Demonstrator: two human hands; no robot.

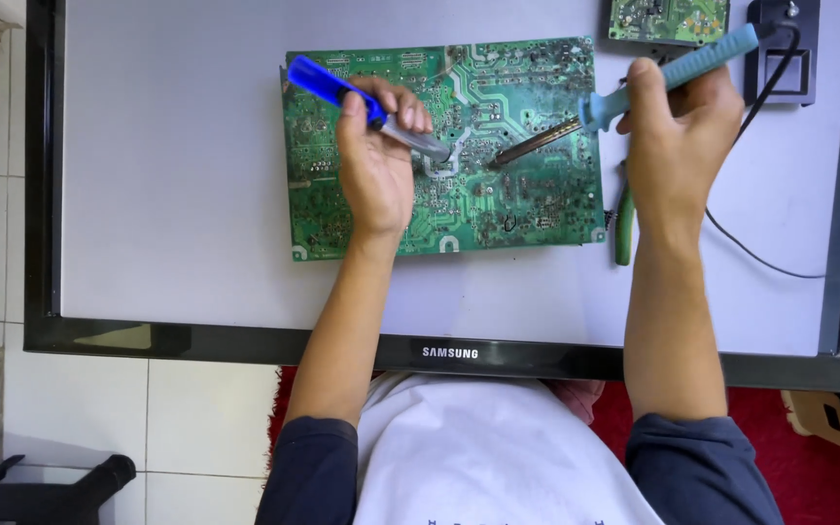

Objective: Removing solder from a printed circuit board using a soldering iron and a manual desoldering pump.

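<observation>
Left hand point(373, 165) clamps a blue-handled desoldering pump point(367, 107); right hand point(678, 131) clamps the soldering iron point(624, 92). Both tips meet at centre of the green circuit board point(537, 194), which lies at twelve o'clock on the white surface point(167, 194). Judged best practice: keep the pump nozzle just beside the heated joint.

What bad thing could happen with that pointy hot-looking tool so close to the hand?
The soldering iron tip sits close to the left hand holding the blue-handled tool, so fingers might get burned. Its black cord trails across the white panel and could snag. A slip might damage the green circuit board.
</observation>
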